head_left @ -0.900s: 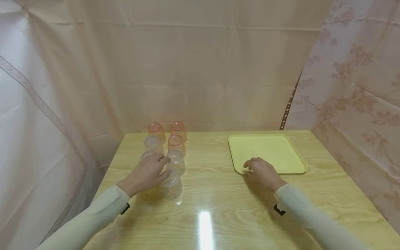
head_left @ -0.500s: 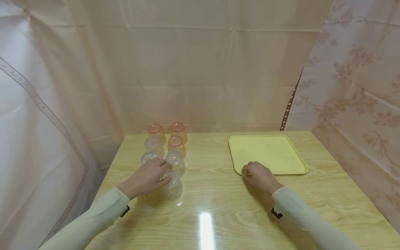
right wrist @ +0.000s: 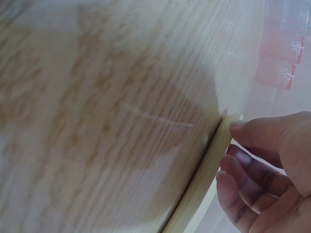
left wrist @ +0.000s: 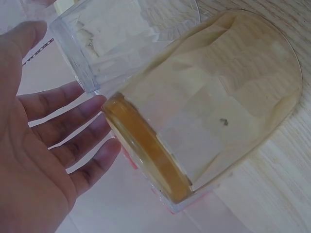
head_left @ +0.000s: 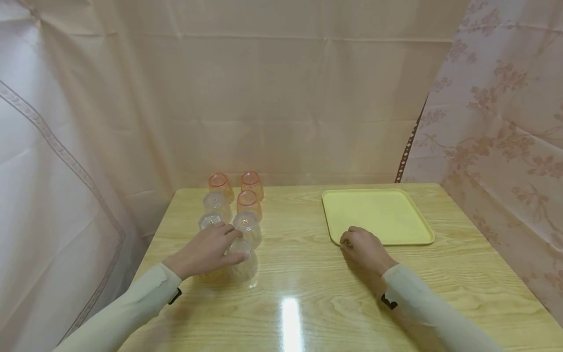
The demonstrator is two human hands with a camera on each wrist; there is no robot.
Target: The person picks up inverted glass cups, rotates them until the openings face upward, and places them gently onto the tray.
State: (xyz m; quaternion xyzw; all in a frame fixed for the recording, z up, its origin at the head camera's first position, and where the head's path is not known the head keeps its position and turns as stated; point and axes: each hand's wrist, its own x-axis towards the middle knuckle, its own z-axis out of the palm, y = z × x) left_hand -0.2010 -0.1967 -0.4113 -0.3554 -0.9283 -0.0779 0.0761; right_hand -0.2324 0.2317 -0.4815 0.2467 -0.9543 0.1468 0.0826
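Note:
My left hand (head_left: 206,250) hovers low over a group of upside-down tumblers, fingers spread. In the left wrist view, its fingertips (left wrist: 108,150) lie right at the base of an amber tumbler (left wrist: 218,97), mostly hidden under the hand in the head view. A clear tumbler (left wrist: 121,41) stands beside the amber one. Seen from the head, the thumb overlaps the nearest clear tumbler (head_left: 244,270). My right hand (head_left: 365,249) is at the near left corner of a yellow tray (head_left: 378,215), its loosely curled fingers and thumb at the rim (right wrist: 206,187).
Behind the hand stand two more clear tumblers, a left one (head_left: 215,204) and a right one (head_left: 248,230). Further back are several pink-orange tumblers (head_left: 250,186). The wooden table (head_left: 299,264) ends at hanging curtains (head_left: 286,98) behind and on both sides.
My right hand has come down to the tray's corner. The left hand has shifted slightly toward me and its thumb has spread out over the nearest clear tumbler. The tumblers stay in place.

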